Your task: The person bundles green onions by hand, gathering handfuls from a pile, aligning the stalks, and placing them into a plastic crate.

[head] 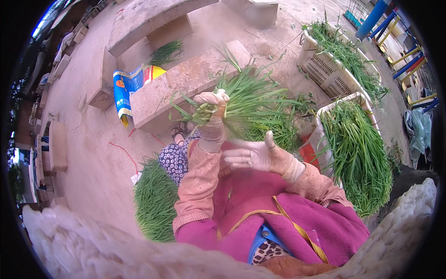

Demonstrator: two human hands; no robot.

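Note:
My left hand (212,110), in a thin whitish glove, is closed around a bunch of long green leafy stalks (252,96). Their pale cut ends show at the left of the fist and the leaves fan out to the right. Just below and to the right is my right hand (259,155), gloved too, palm up with thumb and fingers apart, holding nothing. Loose green leaves (278,130) lie beyond it. A large heap of such leaves (359,157) fills a white plastic basket (322,111) at the right. Another pile (156,200) rests on the ground at lower left.
A stone bench slab (184,85) stands ahead, with a blue and yellow printed sack (127,89) against it. More slabs (150,24) lie farther off, near a small tuft of greens (167,52). A second crate (320,69) holds greens. Red string (123,151) lies on the ground.

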